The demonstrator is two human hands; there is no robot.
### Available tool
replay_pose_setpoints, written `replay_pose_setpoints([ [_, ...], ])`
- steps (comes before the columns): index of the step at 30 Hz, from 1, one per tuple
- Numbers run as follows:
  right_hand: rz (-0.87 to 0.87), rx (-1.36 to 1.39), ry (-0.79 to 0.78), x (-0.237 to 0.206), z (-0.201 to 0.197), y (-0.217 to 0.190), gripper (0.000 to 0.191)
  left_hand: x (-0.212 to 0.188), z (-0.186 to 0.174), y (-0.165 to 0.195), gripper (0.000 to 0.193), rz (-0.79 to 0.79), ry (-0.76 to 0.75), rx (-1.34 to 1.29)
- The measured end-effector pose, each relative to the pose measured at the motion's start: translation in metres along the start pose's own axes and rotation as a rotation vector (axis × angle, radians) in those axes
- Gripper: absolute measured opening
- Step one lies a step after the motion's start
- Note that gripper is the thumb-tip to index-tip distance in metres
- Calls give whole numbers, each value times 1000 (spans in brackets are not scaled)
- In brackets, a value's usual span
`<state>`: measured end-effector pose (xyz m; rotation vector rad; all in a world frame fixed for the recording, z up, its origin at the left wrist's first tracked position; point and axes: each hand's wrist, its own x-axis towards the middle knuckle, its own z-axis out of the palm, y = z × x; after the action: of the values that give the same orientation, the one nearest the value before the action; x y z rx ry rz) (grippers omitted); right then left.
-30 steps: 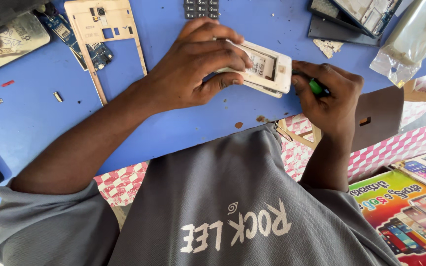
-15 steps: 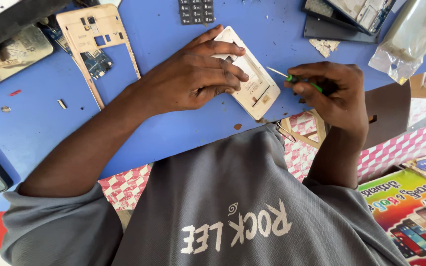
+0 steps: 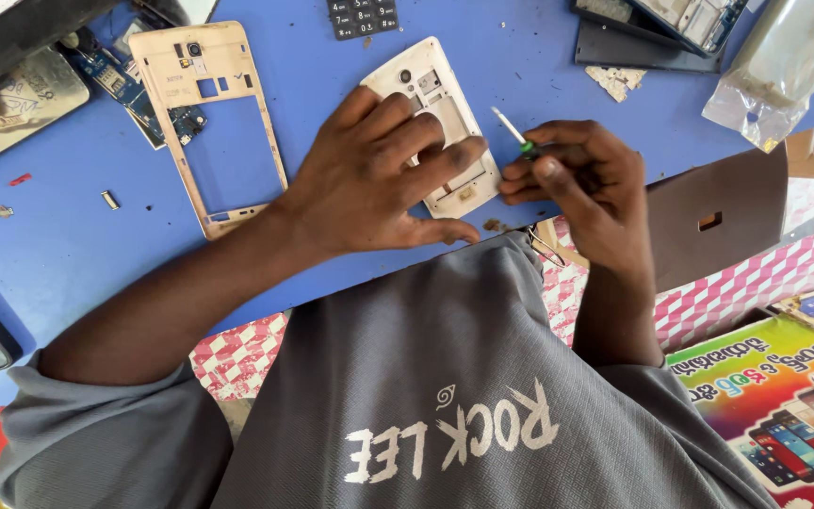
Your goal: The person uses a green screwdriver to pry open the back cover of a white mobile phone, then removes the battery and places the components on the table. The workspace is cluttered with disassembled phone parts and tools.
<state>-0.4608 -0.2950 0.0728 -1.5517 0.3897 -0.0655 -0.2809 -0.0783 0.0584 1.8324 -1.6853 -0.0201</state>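
Observation:
A white phone housing (image 3: 423, 87) lies flat on the blue table (image 3: 68, 254), its inner side up. My left hand (image 3: 379, 179) rests on it, fingers spread over its lower half, pressing it down. My right hand (image 3: 577, 184) is just to the right of the housing and grips a small screwdriver (image 3: 512, 130) with a green collar. The metal tip points up and left, a little clear of the housing's right edge.
A beige phone frame (image 3: 202, 71) and a blue circuit board (image 3: 138, 99) lie to the left. A dark keypad (image 3: 362, 16) sits at the top. Dark phone parts (image 3: 633, 42), a clear plastic bag (image 3: 784, 66) and a brown flat panel (image 3: 718, 221) lie at the right. Small screws dot the table.
The white housing went from raised in my left hand to lying flat on the table under my palm. My right hand swung the screwdriver tip up beside it.

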Motion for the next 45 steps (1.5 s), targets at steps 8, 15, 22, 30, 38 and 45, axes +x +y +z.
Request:
replay_pose_setpoints([
  [8,-30,26,75,2,7,7,21,-2,12,16,73,-3,4,62],
  [15,9,100,127,2,8,11,21,-8,21,16,63,10,15,90],
  [22,-8,119,116,-6,-5,13,22,-10,20,7,73,67,9,166],
  [30,-201,-337,88,-14,-30,-4,15,-3,19,-5,80,60,-11,-82],
  [38,-288,-678,98,-7,-39,-15,20,6,22,-3,66,117,-23,-181],
  [45,-357,-646,111,-2,-54,-22,22,15,22,-10,60,81,11,-321],
])
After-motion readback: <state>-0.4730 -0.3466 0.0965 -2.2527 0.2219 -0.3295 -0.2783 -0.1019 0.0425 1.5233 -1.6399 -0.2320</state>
